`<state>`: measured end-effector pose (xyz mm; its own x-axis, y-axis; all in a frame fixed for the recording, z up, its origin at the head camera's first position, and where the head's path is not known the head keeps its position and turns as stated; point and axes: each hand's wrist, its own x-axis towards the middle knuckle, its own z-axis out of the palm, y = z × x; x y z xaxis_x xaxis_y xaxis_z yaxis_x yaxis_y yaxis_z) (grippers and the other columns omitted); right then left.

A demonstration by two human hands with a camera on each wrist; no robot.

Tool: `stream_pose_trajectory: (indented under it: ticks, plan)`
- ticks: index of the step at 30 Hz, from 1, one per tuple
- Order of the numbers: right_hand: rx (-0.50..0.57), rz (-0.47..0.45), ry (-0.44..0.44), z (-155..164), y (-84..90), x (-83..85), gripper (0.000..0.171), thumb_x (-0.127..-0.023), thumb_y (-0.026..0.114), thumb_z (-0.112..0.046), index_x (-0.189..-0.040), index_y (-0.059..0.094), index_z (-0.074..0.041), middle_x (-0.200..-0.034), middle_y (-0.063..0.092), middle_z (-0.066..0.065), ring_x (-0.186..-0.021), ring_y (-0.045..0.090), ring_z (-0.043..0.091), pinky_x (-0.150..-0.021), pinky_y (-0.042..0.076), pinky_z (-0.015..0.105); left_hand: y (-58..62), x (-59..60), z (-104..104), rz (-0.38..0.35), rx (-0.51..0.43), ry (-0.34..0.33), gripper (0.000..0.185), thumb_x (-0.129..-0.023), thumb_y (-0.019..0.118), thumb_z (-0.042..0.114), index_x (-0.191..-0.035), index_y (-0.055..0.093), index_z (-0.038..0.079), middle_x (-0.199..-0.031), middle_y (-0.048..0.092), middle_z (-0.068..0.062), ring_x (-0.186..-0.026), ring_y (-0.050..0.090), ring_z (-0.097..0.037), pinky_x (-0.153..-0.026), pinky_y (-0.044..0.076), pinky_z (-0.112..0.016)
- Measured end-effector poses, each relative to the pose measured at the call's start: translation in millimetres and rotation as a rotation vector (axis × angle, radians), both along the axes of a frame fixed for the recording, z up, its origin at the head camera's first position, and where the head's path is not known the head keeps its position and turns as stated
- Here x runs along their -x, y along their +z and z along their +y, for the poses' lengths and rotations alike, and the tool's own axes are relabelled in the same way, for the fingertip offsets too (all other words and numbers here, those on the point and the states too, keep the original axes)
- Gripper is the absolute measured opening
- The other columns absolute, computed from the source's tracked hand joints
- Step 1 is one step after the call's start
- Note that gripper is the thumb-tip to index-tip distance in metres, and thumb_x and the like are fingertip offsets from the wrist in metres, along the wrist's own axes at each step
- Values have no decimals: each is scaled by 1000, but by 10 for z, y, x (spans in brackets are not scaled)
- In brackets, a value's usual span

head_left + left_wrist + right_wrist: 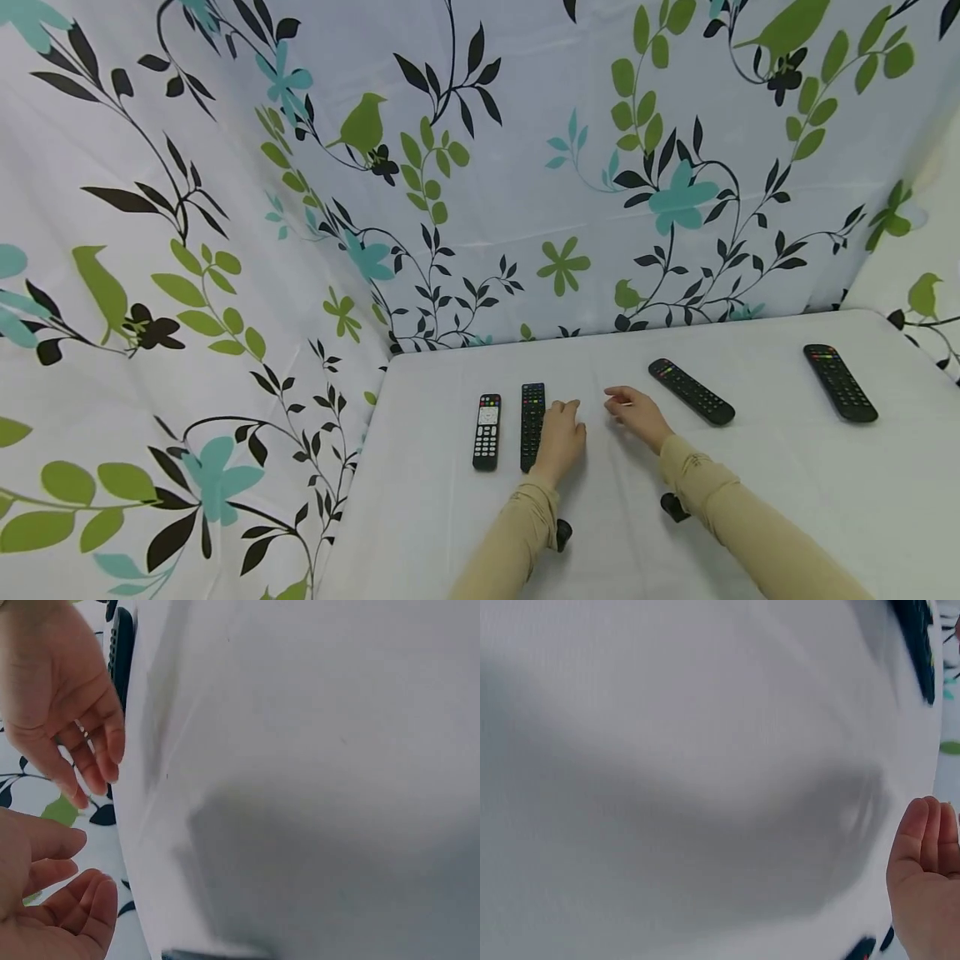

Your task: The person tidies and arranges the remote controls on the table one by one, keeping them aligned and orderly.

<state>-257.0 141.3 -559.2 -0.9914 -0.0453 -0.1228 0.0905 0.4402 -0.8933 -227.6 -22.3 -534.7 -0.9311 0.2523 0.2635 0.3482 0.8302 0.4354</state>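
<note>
Four black remotes lie on the white table (pixel 750 500). My left hand (pixel 558 431) hovers just right of the second remote (pixel 532 423), fingers relaxed and holding nothing; whether it touches the remote I cannot tell. Further left lies a remote with a white keypad (pixel 487 431). My right hand (pixel 633 410) is a little to the right, fingers loosely bent, empty. In the left wrist view both hands show, the left hand (pixel 52 900) below and the right hand (pixel 60 697) above, palms bare. The right wrist view shows the right hand's fingertips (pixel 926 847).
A third remote (pixel 691 391) lies slanted right of my right hand, and a fourth remote (pixel 840 382) lies near the table's far right. A floral cloth (pixel 480 167) hangs behind and to the left of the table.
</note>
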Motion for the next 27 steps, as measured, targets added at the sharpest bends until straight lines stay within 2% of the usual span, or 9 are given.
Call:
stream_pose_trajectory:
  ticks: [3,6,11,18,23,27]
  plan:
    - [-126,66,11,257,99,91,39,-94,50,-18,-127,50,2,-116,58,24,-100,60,34,-75,52,34,15,29,210,-60,13,-18,36,-84,62,8,-119,59,1,-105,61,-15,-92,58,-25,-80,49,-30]
    - [-223,113,13,485,197,173,38,-95,49,-19,-127,51,2,-117,57,25,-107,56,38,-81,51,41,5,52,412,-134,17,-27,38,-85,61,10,-122,57,2,-109,60,-13,-96,58,-23,-82,49,-27]
    - [-313,171,30,746,286,241,36,-95,48,-15,-125,52,4,-115,59,27,-109,53,42,-90,44,52,8,95,695,-237,43,-36,43,-87,61,15,-127,53,5,-118,58,-12,-106,57,-22,-88,49,-24]
    - [-395,225,12,956,288,225,36,-91,48,-9,-121,52,11,-110,56,34,-103,53,47,-87,43,56,101,184,979,-311,37,-47,47,-87,61,18,-131,49,6,-121,57,-12,-109,57,-21,-89,49,-24]
    - [-497,177,4,1138,199,168,41,-92,41,-11,-125,47,13,-115,51,38,-105,48,52,-89,41,59,80,217,1072,-417,-23,-89,54,-87,60,19,-136,42,5,-117,59,-10,-105,59,-17,-89,48,-22]
    - [-492,99,3,1261,136,105,43,-94,34,-9,-128,42,15,-120,48,39,-111,45,53,-93,39,59,40,215,1082,-486,-84,-125,57,-87,60,19,-138,37,5,-113,62,-7,-103,59,-14,-88,47,-20]
